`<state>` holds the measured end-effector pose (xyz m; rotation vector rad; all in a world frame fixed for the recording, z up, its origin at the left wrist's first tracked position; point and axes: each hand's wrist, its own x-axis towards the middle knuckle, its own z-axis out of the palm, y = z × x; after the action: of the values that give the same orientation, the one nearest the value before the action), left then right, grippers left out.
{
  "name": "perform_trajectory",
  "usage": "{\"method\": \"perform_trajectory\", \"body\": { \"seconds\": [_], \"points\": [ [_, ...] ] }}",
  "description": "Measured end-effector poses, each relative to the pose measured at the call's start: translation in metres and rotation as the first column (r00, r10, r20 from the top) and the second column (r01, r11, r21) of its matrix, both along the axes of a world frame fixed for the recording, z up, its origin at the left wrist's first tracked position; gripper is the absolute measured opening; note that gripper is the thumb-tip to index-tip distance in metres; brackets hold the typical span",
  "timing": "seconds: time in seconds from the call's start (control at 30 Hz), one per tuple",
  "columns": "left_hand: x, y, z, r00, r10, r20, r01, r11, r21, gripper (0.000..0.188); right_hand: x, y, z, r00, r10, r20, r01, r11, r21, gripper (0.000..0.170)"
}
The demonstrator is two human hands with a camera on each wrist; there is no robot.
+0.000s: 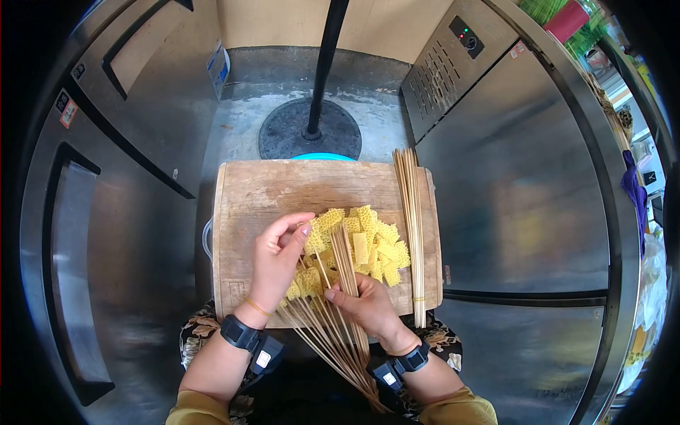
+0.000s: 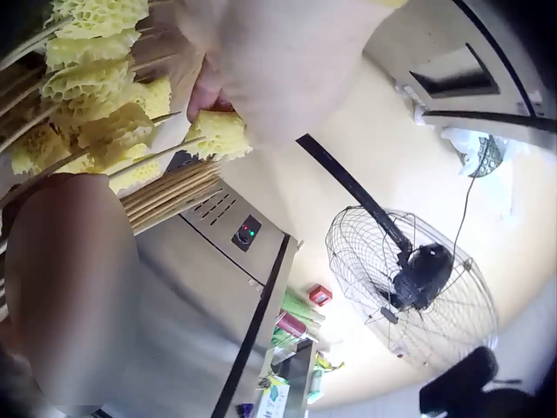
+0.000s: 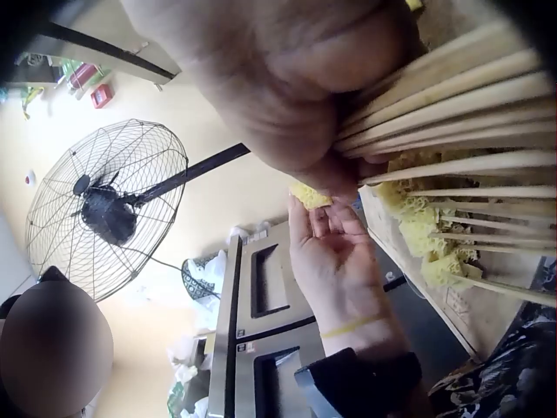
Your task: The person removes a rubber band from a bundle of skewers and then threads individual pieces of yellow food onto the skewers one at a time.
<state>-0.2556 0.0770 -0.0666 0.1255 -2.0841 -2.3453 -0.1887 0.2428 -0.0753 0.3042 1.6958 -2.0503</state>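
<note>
My left hand point(image 1: 275, 256) pinches a yellow piece of honeycomb tripe point(image 2: 222, 135) between thumb and fingers, above the near-left part of the tripe pile. My right hand point(image 1: 370, 308) grips a bundle of bamboo skewers point(image 1: 343, 256). From that hand a single skewer point(image 1: 323, 268) slants up toward the left fingers; its tip overlaps the held piece in the left wrist view. More tripe pieces point(image 1: 363, 237) are heaped on the wooden cutting board point(image 1: 276, 188). Threaded skewers point(image 1: 322, 340) fan out under both hands, with tripe point(image 3: 435, 248) on their ends at the board's near edge.
A second skewer bundle point(image 1: 411, 234), banded near its lower end, lies along the board's right side. Steel cabinets point(image 1: 517, 163) flank the board left and right. Beyond it stands a black pole on a round base point(image 1: 283, 131). A turquoise rim point(image 1: 324, 156) shows behind the board.
</note>
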Motion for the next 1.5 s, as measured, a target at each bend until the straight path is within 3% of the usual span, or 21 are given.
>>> {"method": "perform_trajectory", "body": {
  "seconds": [0.13,0.23,0.33,0.47,0.53,0.57,0.67,0.7,0.8,0.9,1.0,1.1,1.2,1.23,1.4,1.5],
  "points": [
    [-0.002,-0.005,-0.007,0.962,-0.106,0.251,0.029,0.956,0.292,0.02,0.0,0.0,0.001,1.0,0.008,-0.005,-0.008,1.0,0.013,0.007],
    [0.002,-0.004,-0.008,0.922,-0.182,0.342,0.061,0.94,0.337,0.02,0.001,-0.001,-0.006,0.999,-0.025,-0.025,0.025,1.0,-0.006,0.006],
    [0.011,0.001,-0.014,0.873,-0.309,0.378,0.217,0.939,0.267,0.02,0.001,0.001,-0.012,0.997,-0.074,-0.012,0.073,0.996,-0.045,0.007],
    [0.009,0.004,-0.029,0.905,-0.326,0.275,0.346,0.938,-0.03,0.019,-0.001,0.006,-0.001,0.996,-0.068,0.063,0.069,0.997,-0.028,0.006],
    [0.005,0.011,-0.028,0.982,-0.185,-0.045,0.165,0.945,-0.283,0.017,0.0,0.003,-0.003,0.994,-0.111,0.013,0.112,0.993,-0.035,0.008],
    [0.003,0.013,-0.028,0.967,-0.134,-0.218,0.043,0.925,-0.379,0.017,0.001,0.002,-0.004,0.991,-0.134,-0.013,0.133,0.99,-0.04,0.01],
    [-0.007,0.017,-0.034,0.932,-0.18,-0.316,-0.051,0.795,-0.605,0.025,0.001,0.007,0.002,0.992,-0.088,-0.091,0.096,0.991,0.093,0.014],
    [-0.006,0.016,-0.035,0.939,-0.242,-0.245,-0.008,0.696,-0.718,0.033,0.002,0.008,0.005,0.992,-0.086,-0.094,0.093,0.993,0.075,0.015],
    [-0.005,0.016,-0.045,0.922,-0.298,-0.247,-0.023,0.595,-0.803,0.034,0.004,0.013,0.013,0.994,-0.079,-0.074,0.079,0.997,0.002,0.019],
    [-0.006,0.016,-0.045,0.913,-0.342,-0.222,0.008,0.559,-0.829,0.034,0.005,0.02,0.026,0.998,-0.064,-0.015,0.061,0.987,-0.149,0.017],
    [-0.007,0.016,-0.049,0.936,-0.276,-0.219,0.003,0.627,-0.779,0.031,0.006,0.029,0.026,0.992,0.006,0.13,0.04,0.935,-0.354,0.014],
    [-0.012,0.013,-0.066,0.954,-0.188,-0.235,-0.014,0.753,-0.658,0.024,0.006,0.03,0.025,0.986,0.011,0.169,0.055,0.921,-0.385,0.015],
    [-0.018,0.011,-0.061,0.999,-0.004,0.042,0.011,0.985,-0.172,0.022,0.007,0.029,0.023,0.996,-0.008,0.091,0.033,0.959,-0.281,0.016],
    [-0.02,0.012,-0.054,0.999,0.007,0.031,-0.008,0.999,0.031,0.022,0.007,0.026,0.02,0.999,-0.007,0.05,0.019,0.971,-0.237,0.017],
    [-0.019,0.002,-0.022,0.994,0.056,0.09,-0.08,0.954,0.289,0.018,0.008,0.019,0.008,0.997,0.043,-0.067,-0.046,0.998,-0.052,0.021],
    [-0.016,-0.009,-0.018,0.994,-0.003,0.11,-0.051,0.872,0.486,0.016,0.004,0.01,0.008,0.992,-0.052,-0.117,0.045,0.997,-0.061,0.024]
  ]
}}
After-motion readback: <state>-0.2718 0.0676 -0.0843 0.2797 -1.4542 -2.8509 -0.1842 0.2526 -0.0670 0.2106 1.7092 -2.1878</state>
